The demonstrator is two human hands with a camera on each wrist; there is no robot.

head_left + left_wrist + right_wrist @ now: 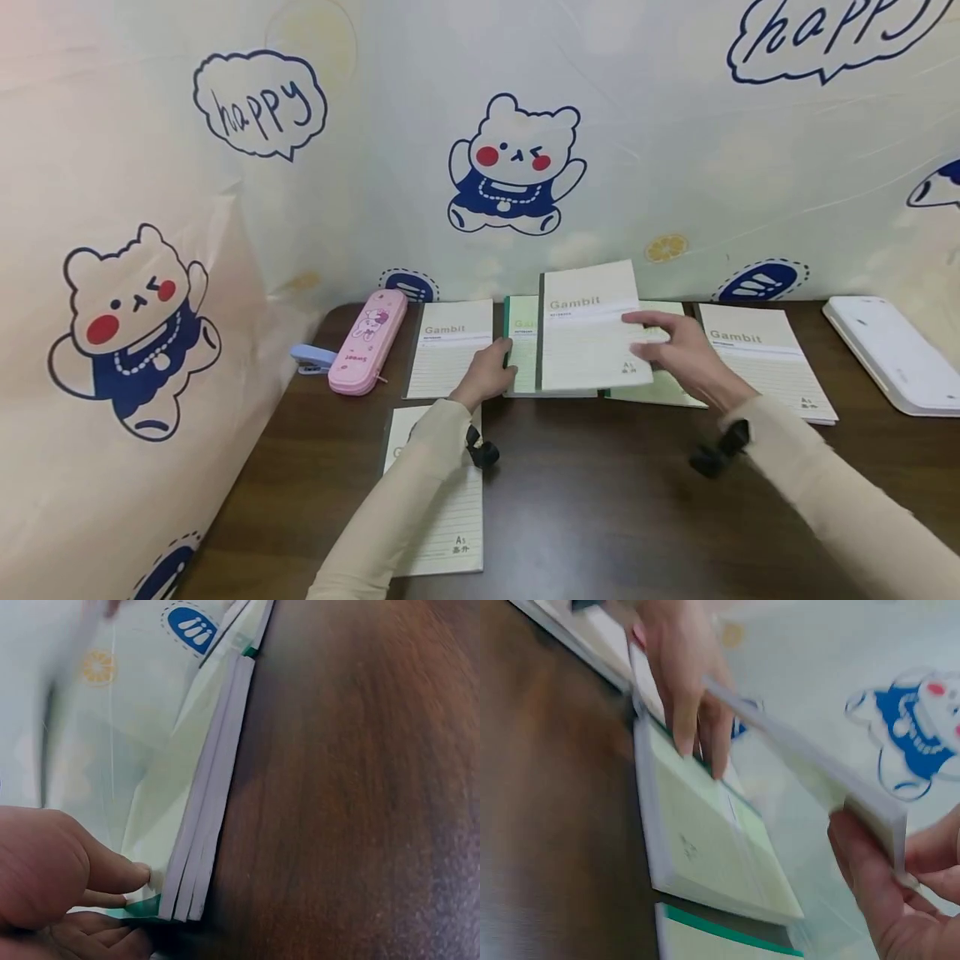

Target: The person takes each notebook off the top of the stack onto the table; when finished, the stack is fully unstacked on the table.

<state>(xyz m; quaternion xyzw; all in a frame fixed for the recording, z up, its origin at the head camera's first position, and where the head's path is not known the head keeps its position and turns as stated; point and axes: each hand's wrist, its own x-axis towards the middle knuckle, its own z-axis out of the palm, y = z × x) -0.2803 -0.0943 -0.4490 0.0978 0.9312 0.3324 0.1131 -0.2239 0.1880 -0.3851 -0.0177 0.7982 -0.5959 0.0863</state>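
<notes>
My right hand [686, 354] pinches the right edge of a cream Gambit notebook [588, 342] with a dark spine. It is raised and tilted above a stack of green-spined notebooks [525, 337], covering much of it. At that stack's left edge is my left hand [486, 375]. In the left wrist view, its thumb [112, 870] lies on the top cover near the spine corner, with fingers curled beside the spine. The stack [202, 795] shows several page blocks. Another green notebook [663, 389] lies just right of the stack, partly behind the held notebook.
Cream notebooks lie at the back left [450, 354], front left [457, 500] under my left forearm, and right [757, 358]. A pink pencil case [367, 342] and a blue stapler-like object [311, 358] sit far left. A white flat case [900, 358] lies far right. A printed cloth backdrop borders the table.
</notes>
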